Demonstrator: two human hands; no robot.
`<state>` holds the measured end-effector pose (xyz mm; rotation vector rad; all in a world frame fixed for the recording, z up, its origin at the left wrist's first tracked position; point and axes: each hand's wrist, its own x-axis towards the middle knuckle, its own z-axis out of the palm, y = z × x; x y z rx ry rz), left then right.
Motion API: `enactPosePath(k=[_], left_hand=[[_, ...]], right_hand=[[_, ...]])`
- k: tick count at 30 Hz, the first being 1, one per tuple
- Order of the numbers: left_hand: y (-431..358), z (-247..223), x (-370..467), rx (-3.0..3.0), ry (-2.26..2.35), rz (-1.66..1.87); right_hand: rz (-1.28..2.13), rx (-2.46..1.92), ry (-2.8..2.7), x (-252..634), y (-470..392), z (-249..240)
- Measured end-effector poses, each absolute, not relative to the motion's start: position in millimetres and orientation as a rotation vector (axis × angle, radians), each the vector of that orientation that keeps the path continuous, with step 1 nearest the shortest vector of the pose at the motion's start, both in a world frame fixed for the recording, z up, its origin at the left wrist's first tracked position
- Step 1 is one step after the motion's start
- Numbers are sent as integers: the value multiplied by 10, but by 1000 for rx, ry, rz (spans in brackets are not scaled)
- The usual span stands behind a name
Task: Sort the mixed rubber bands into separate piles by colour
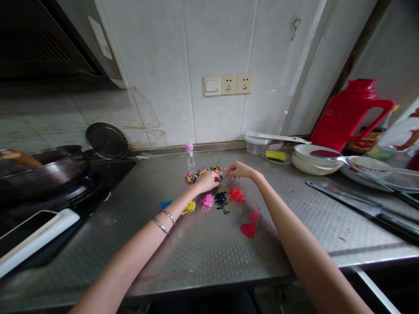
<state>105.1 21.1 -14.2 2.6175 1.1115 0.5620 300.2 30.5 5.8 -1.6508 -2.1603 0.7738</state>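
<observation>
My left hand (208,181) is at the right side of a multicoloured pile of small pieces (193,175), its fingers pinched on something I cannot make out. Just to the right, my right hand (240,169) bends down with fingers together over a few small red pieces; what it holds, if anything, is too small to name. Nearer to me lie separate heaps: blue (166,204), yellow (189,207), pink (207,202), black (221,199) and red (236,195). The blue and yellow heaps are partly behind my left forearm.
A small pink-capped bottle (190,155) stands behind the pile. A red scrap (250,224) lies near my right forearm. At right are bowls (314,159), a knife (343,200) and a red thermos (348,115). A pan (49,165) and a phone (28,226) are at left.
</observation>
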Motion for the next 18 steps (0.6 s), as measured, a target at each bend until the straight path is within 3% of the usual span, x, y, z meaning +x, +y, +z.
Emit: enactPosePath(k=[18], left_hand=[[74, 62, 904, 2377, 937, 682]], right_hand=[[773, -1621, -2205, 2942, 281, 13]])
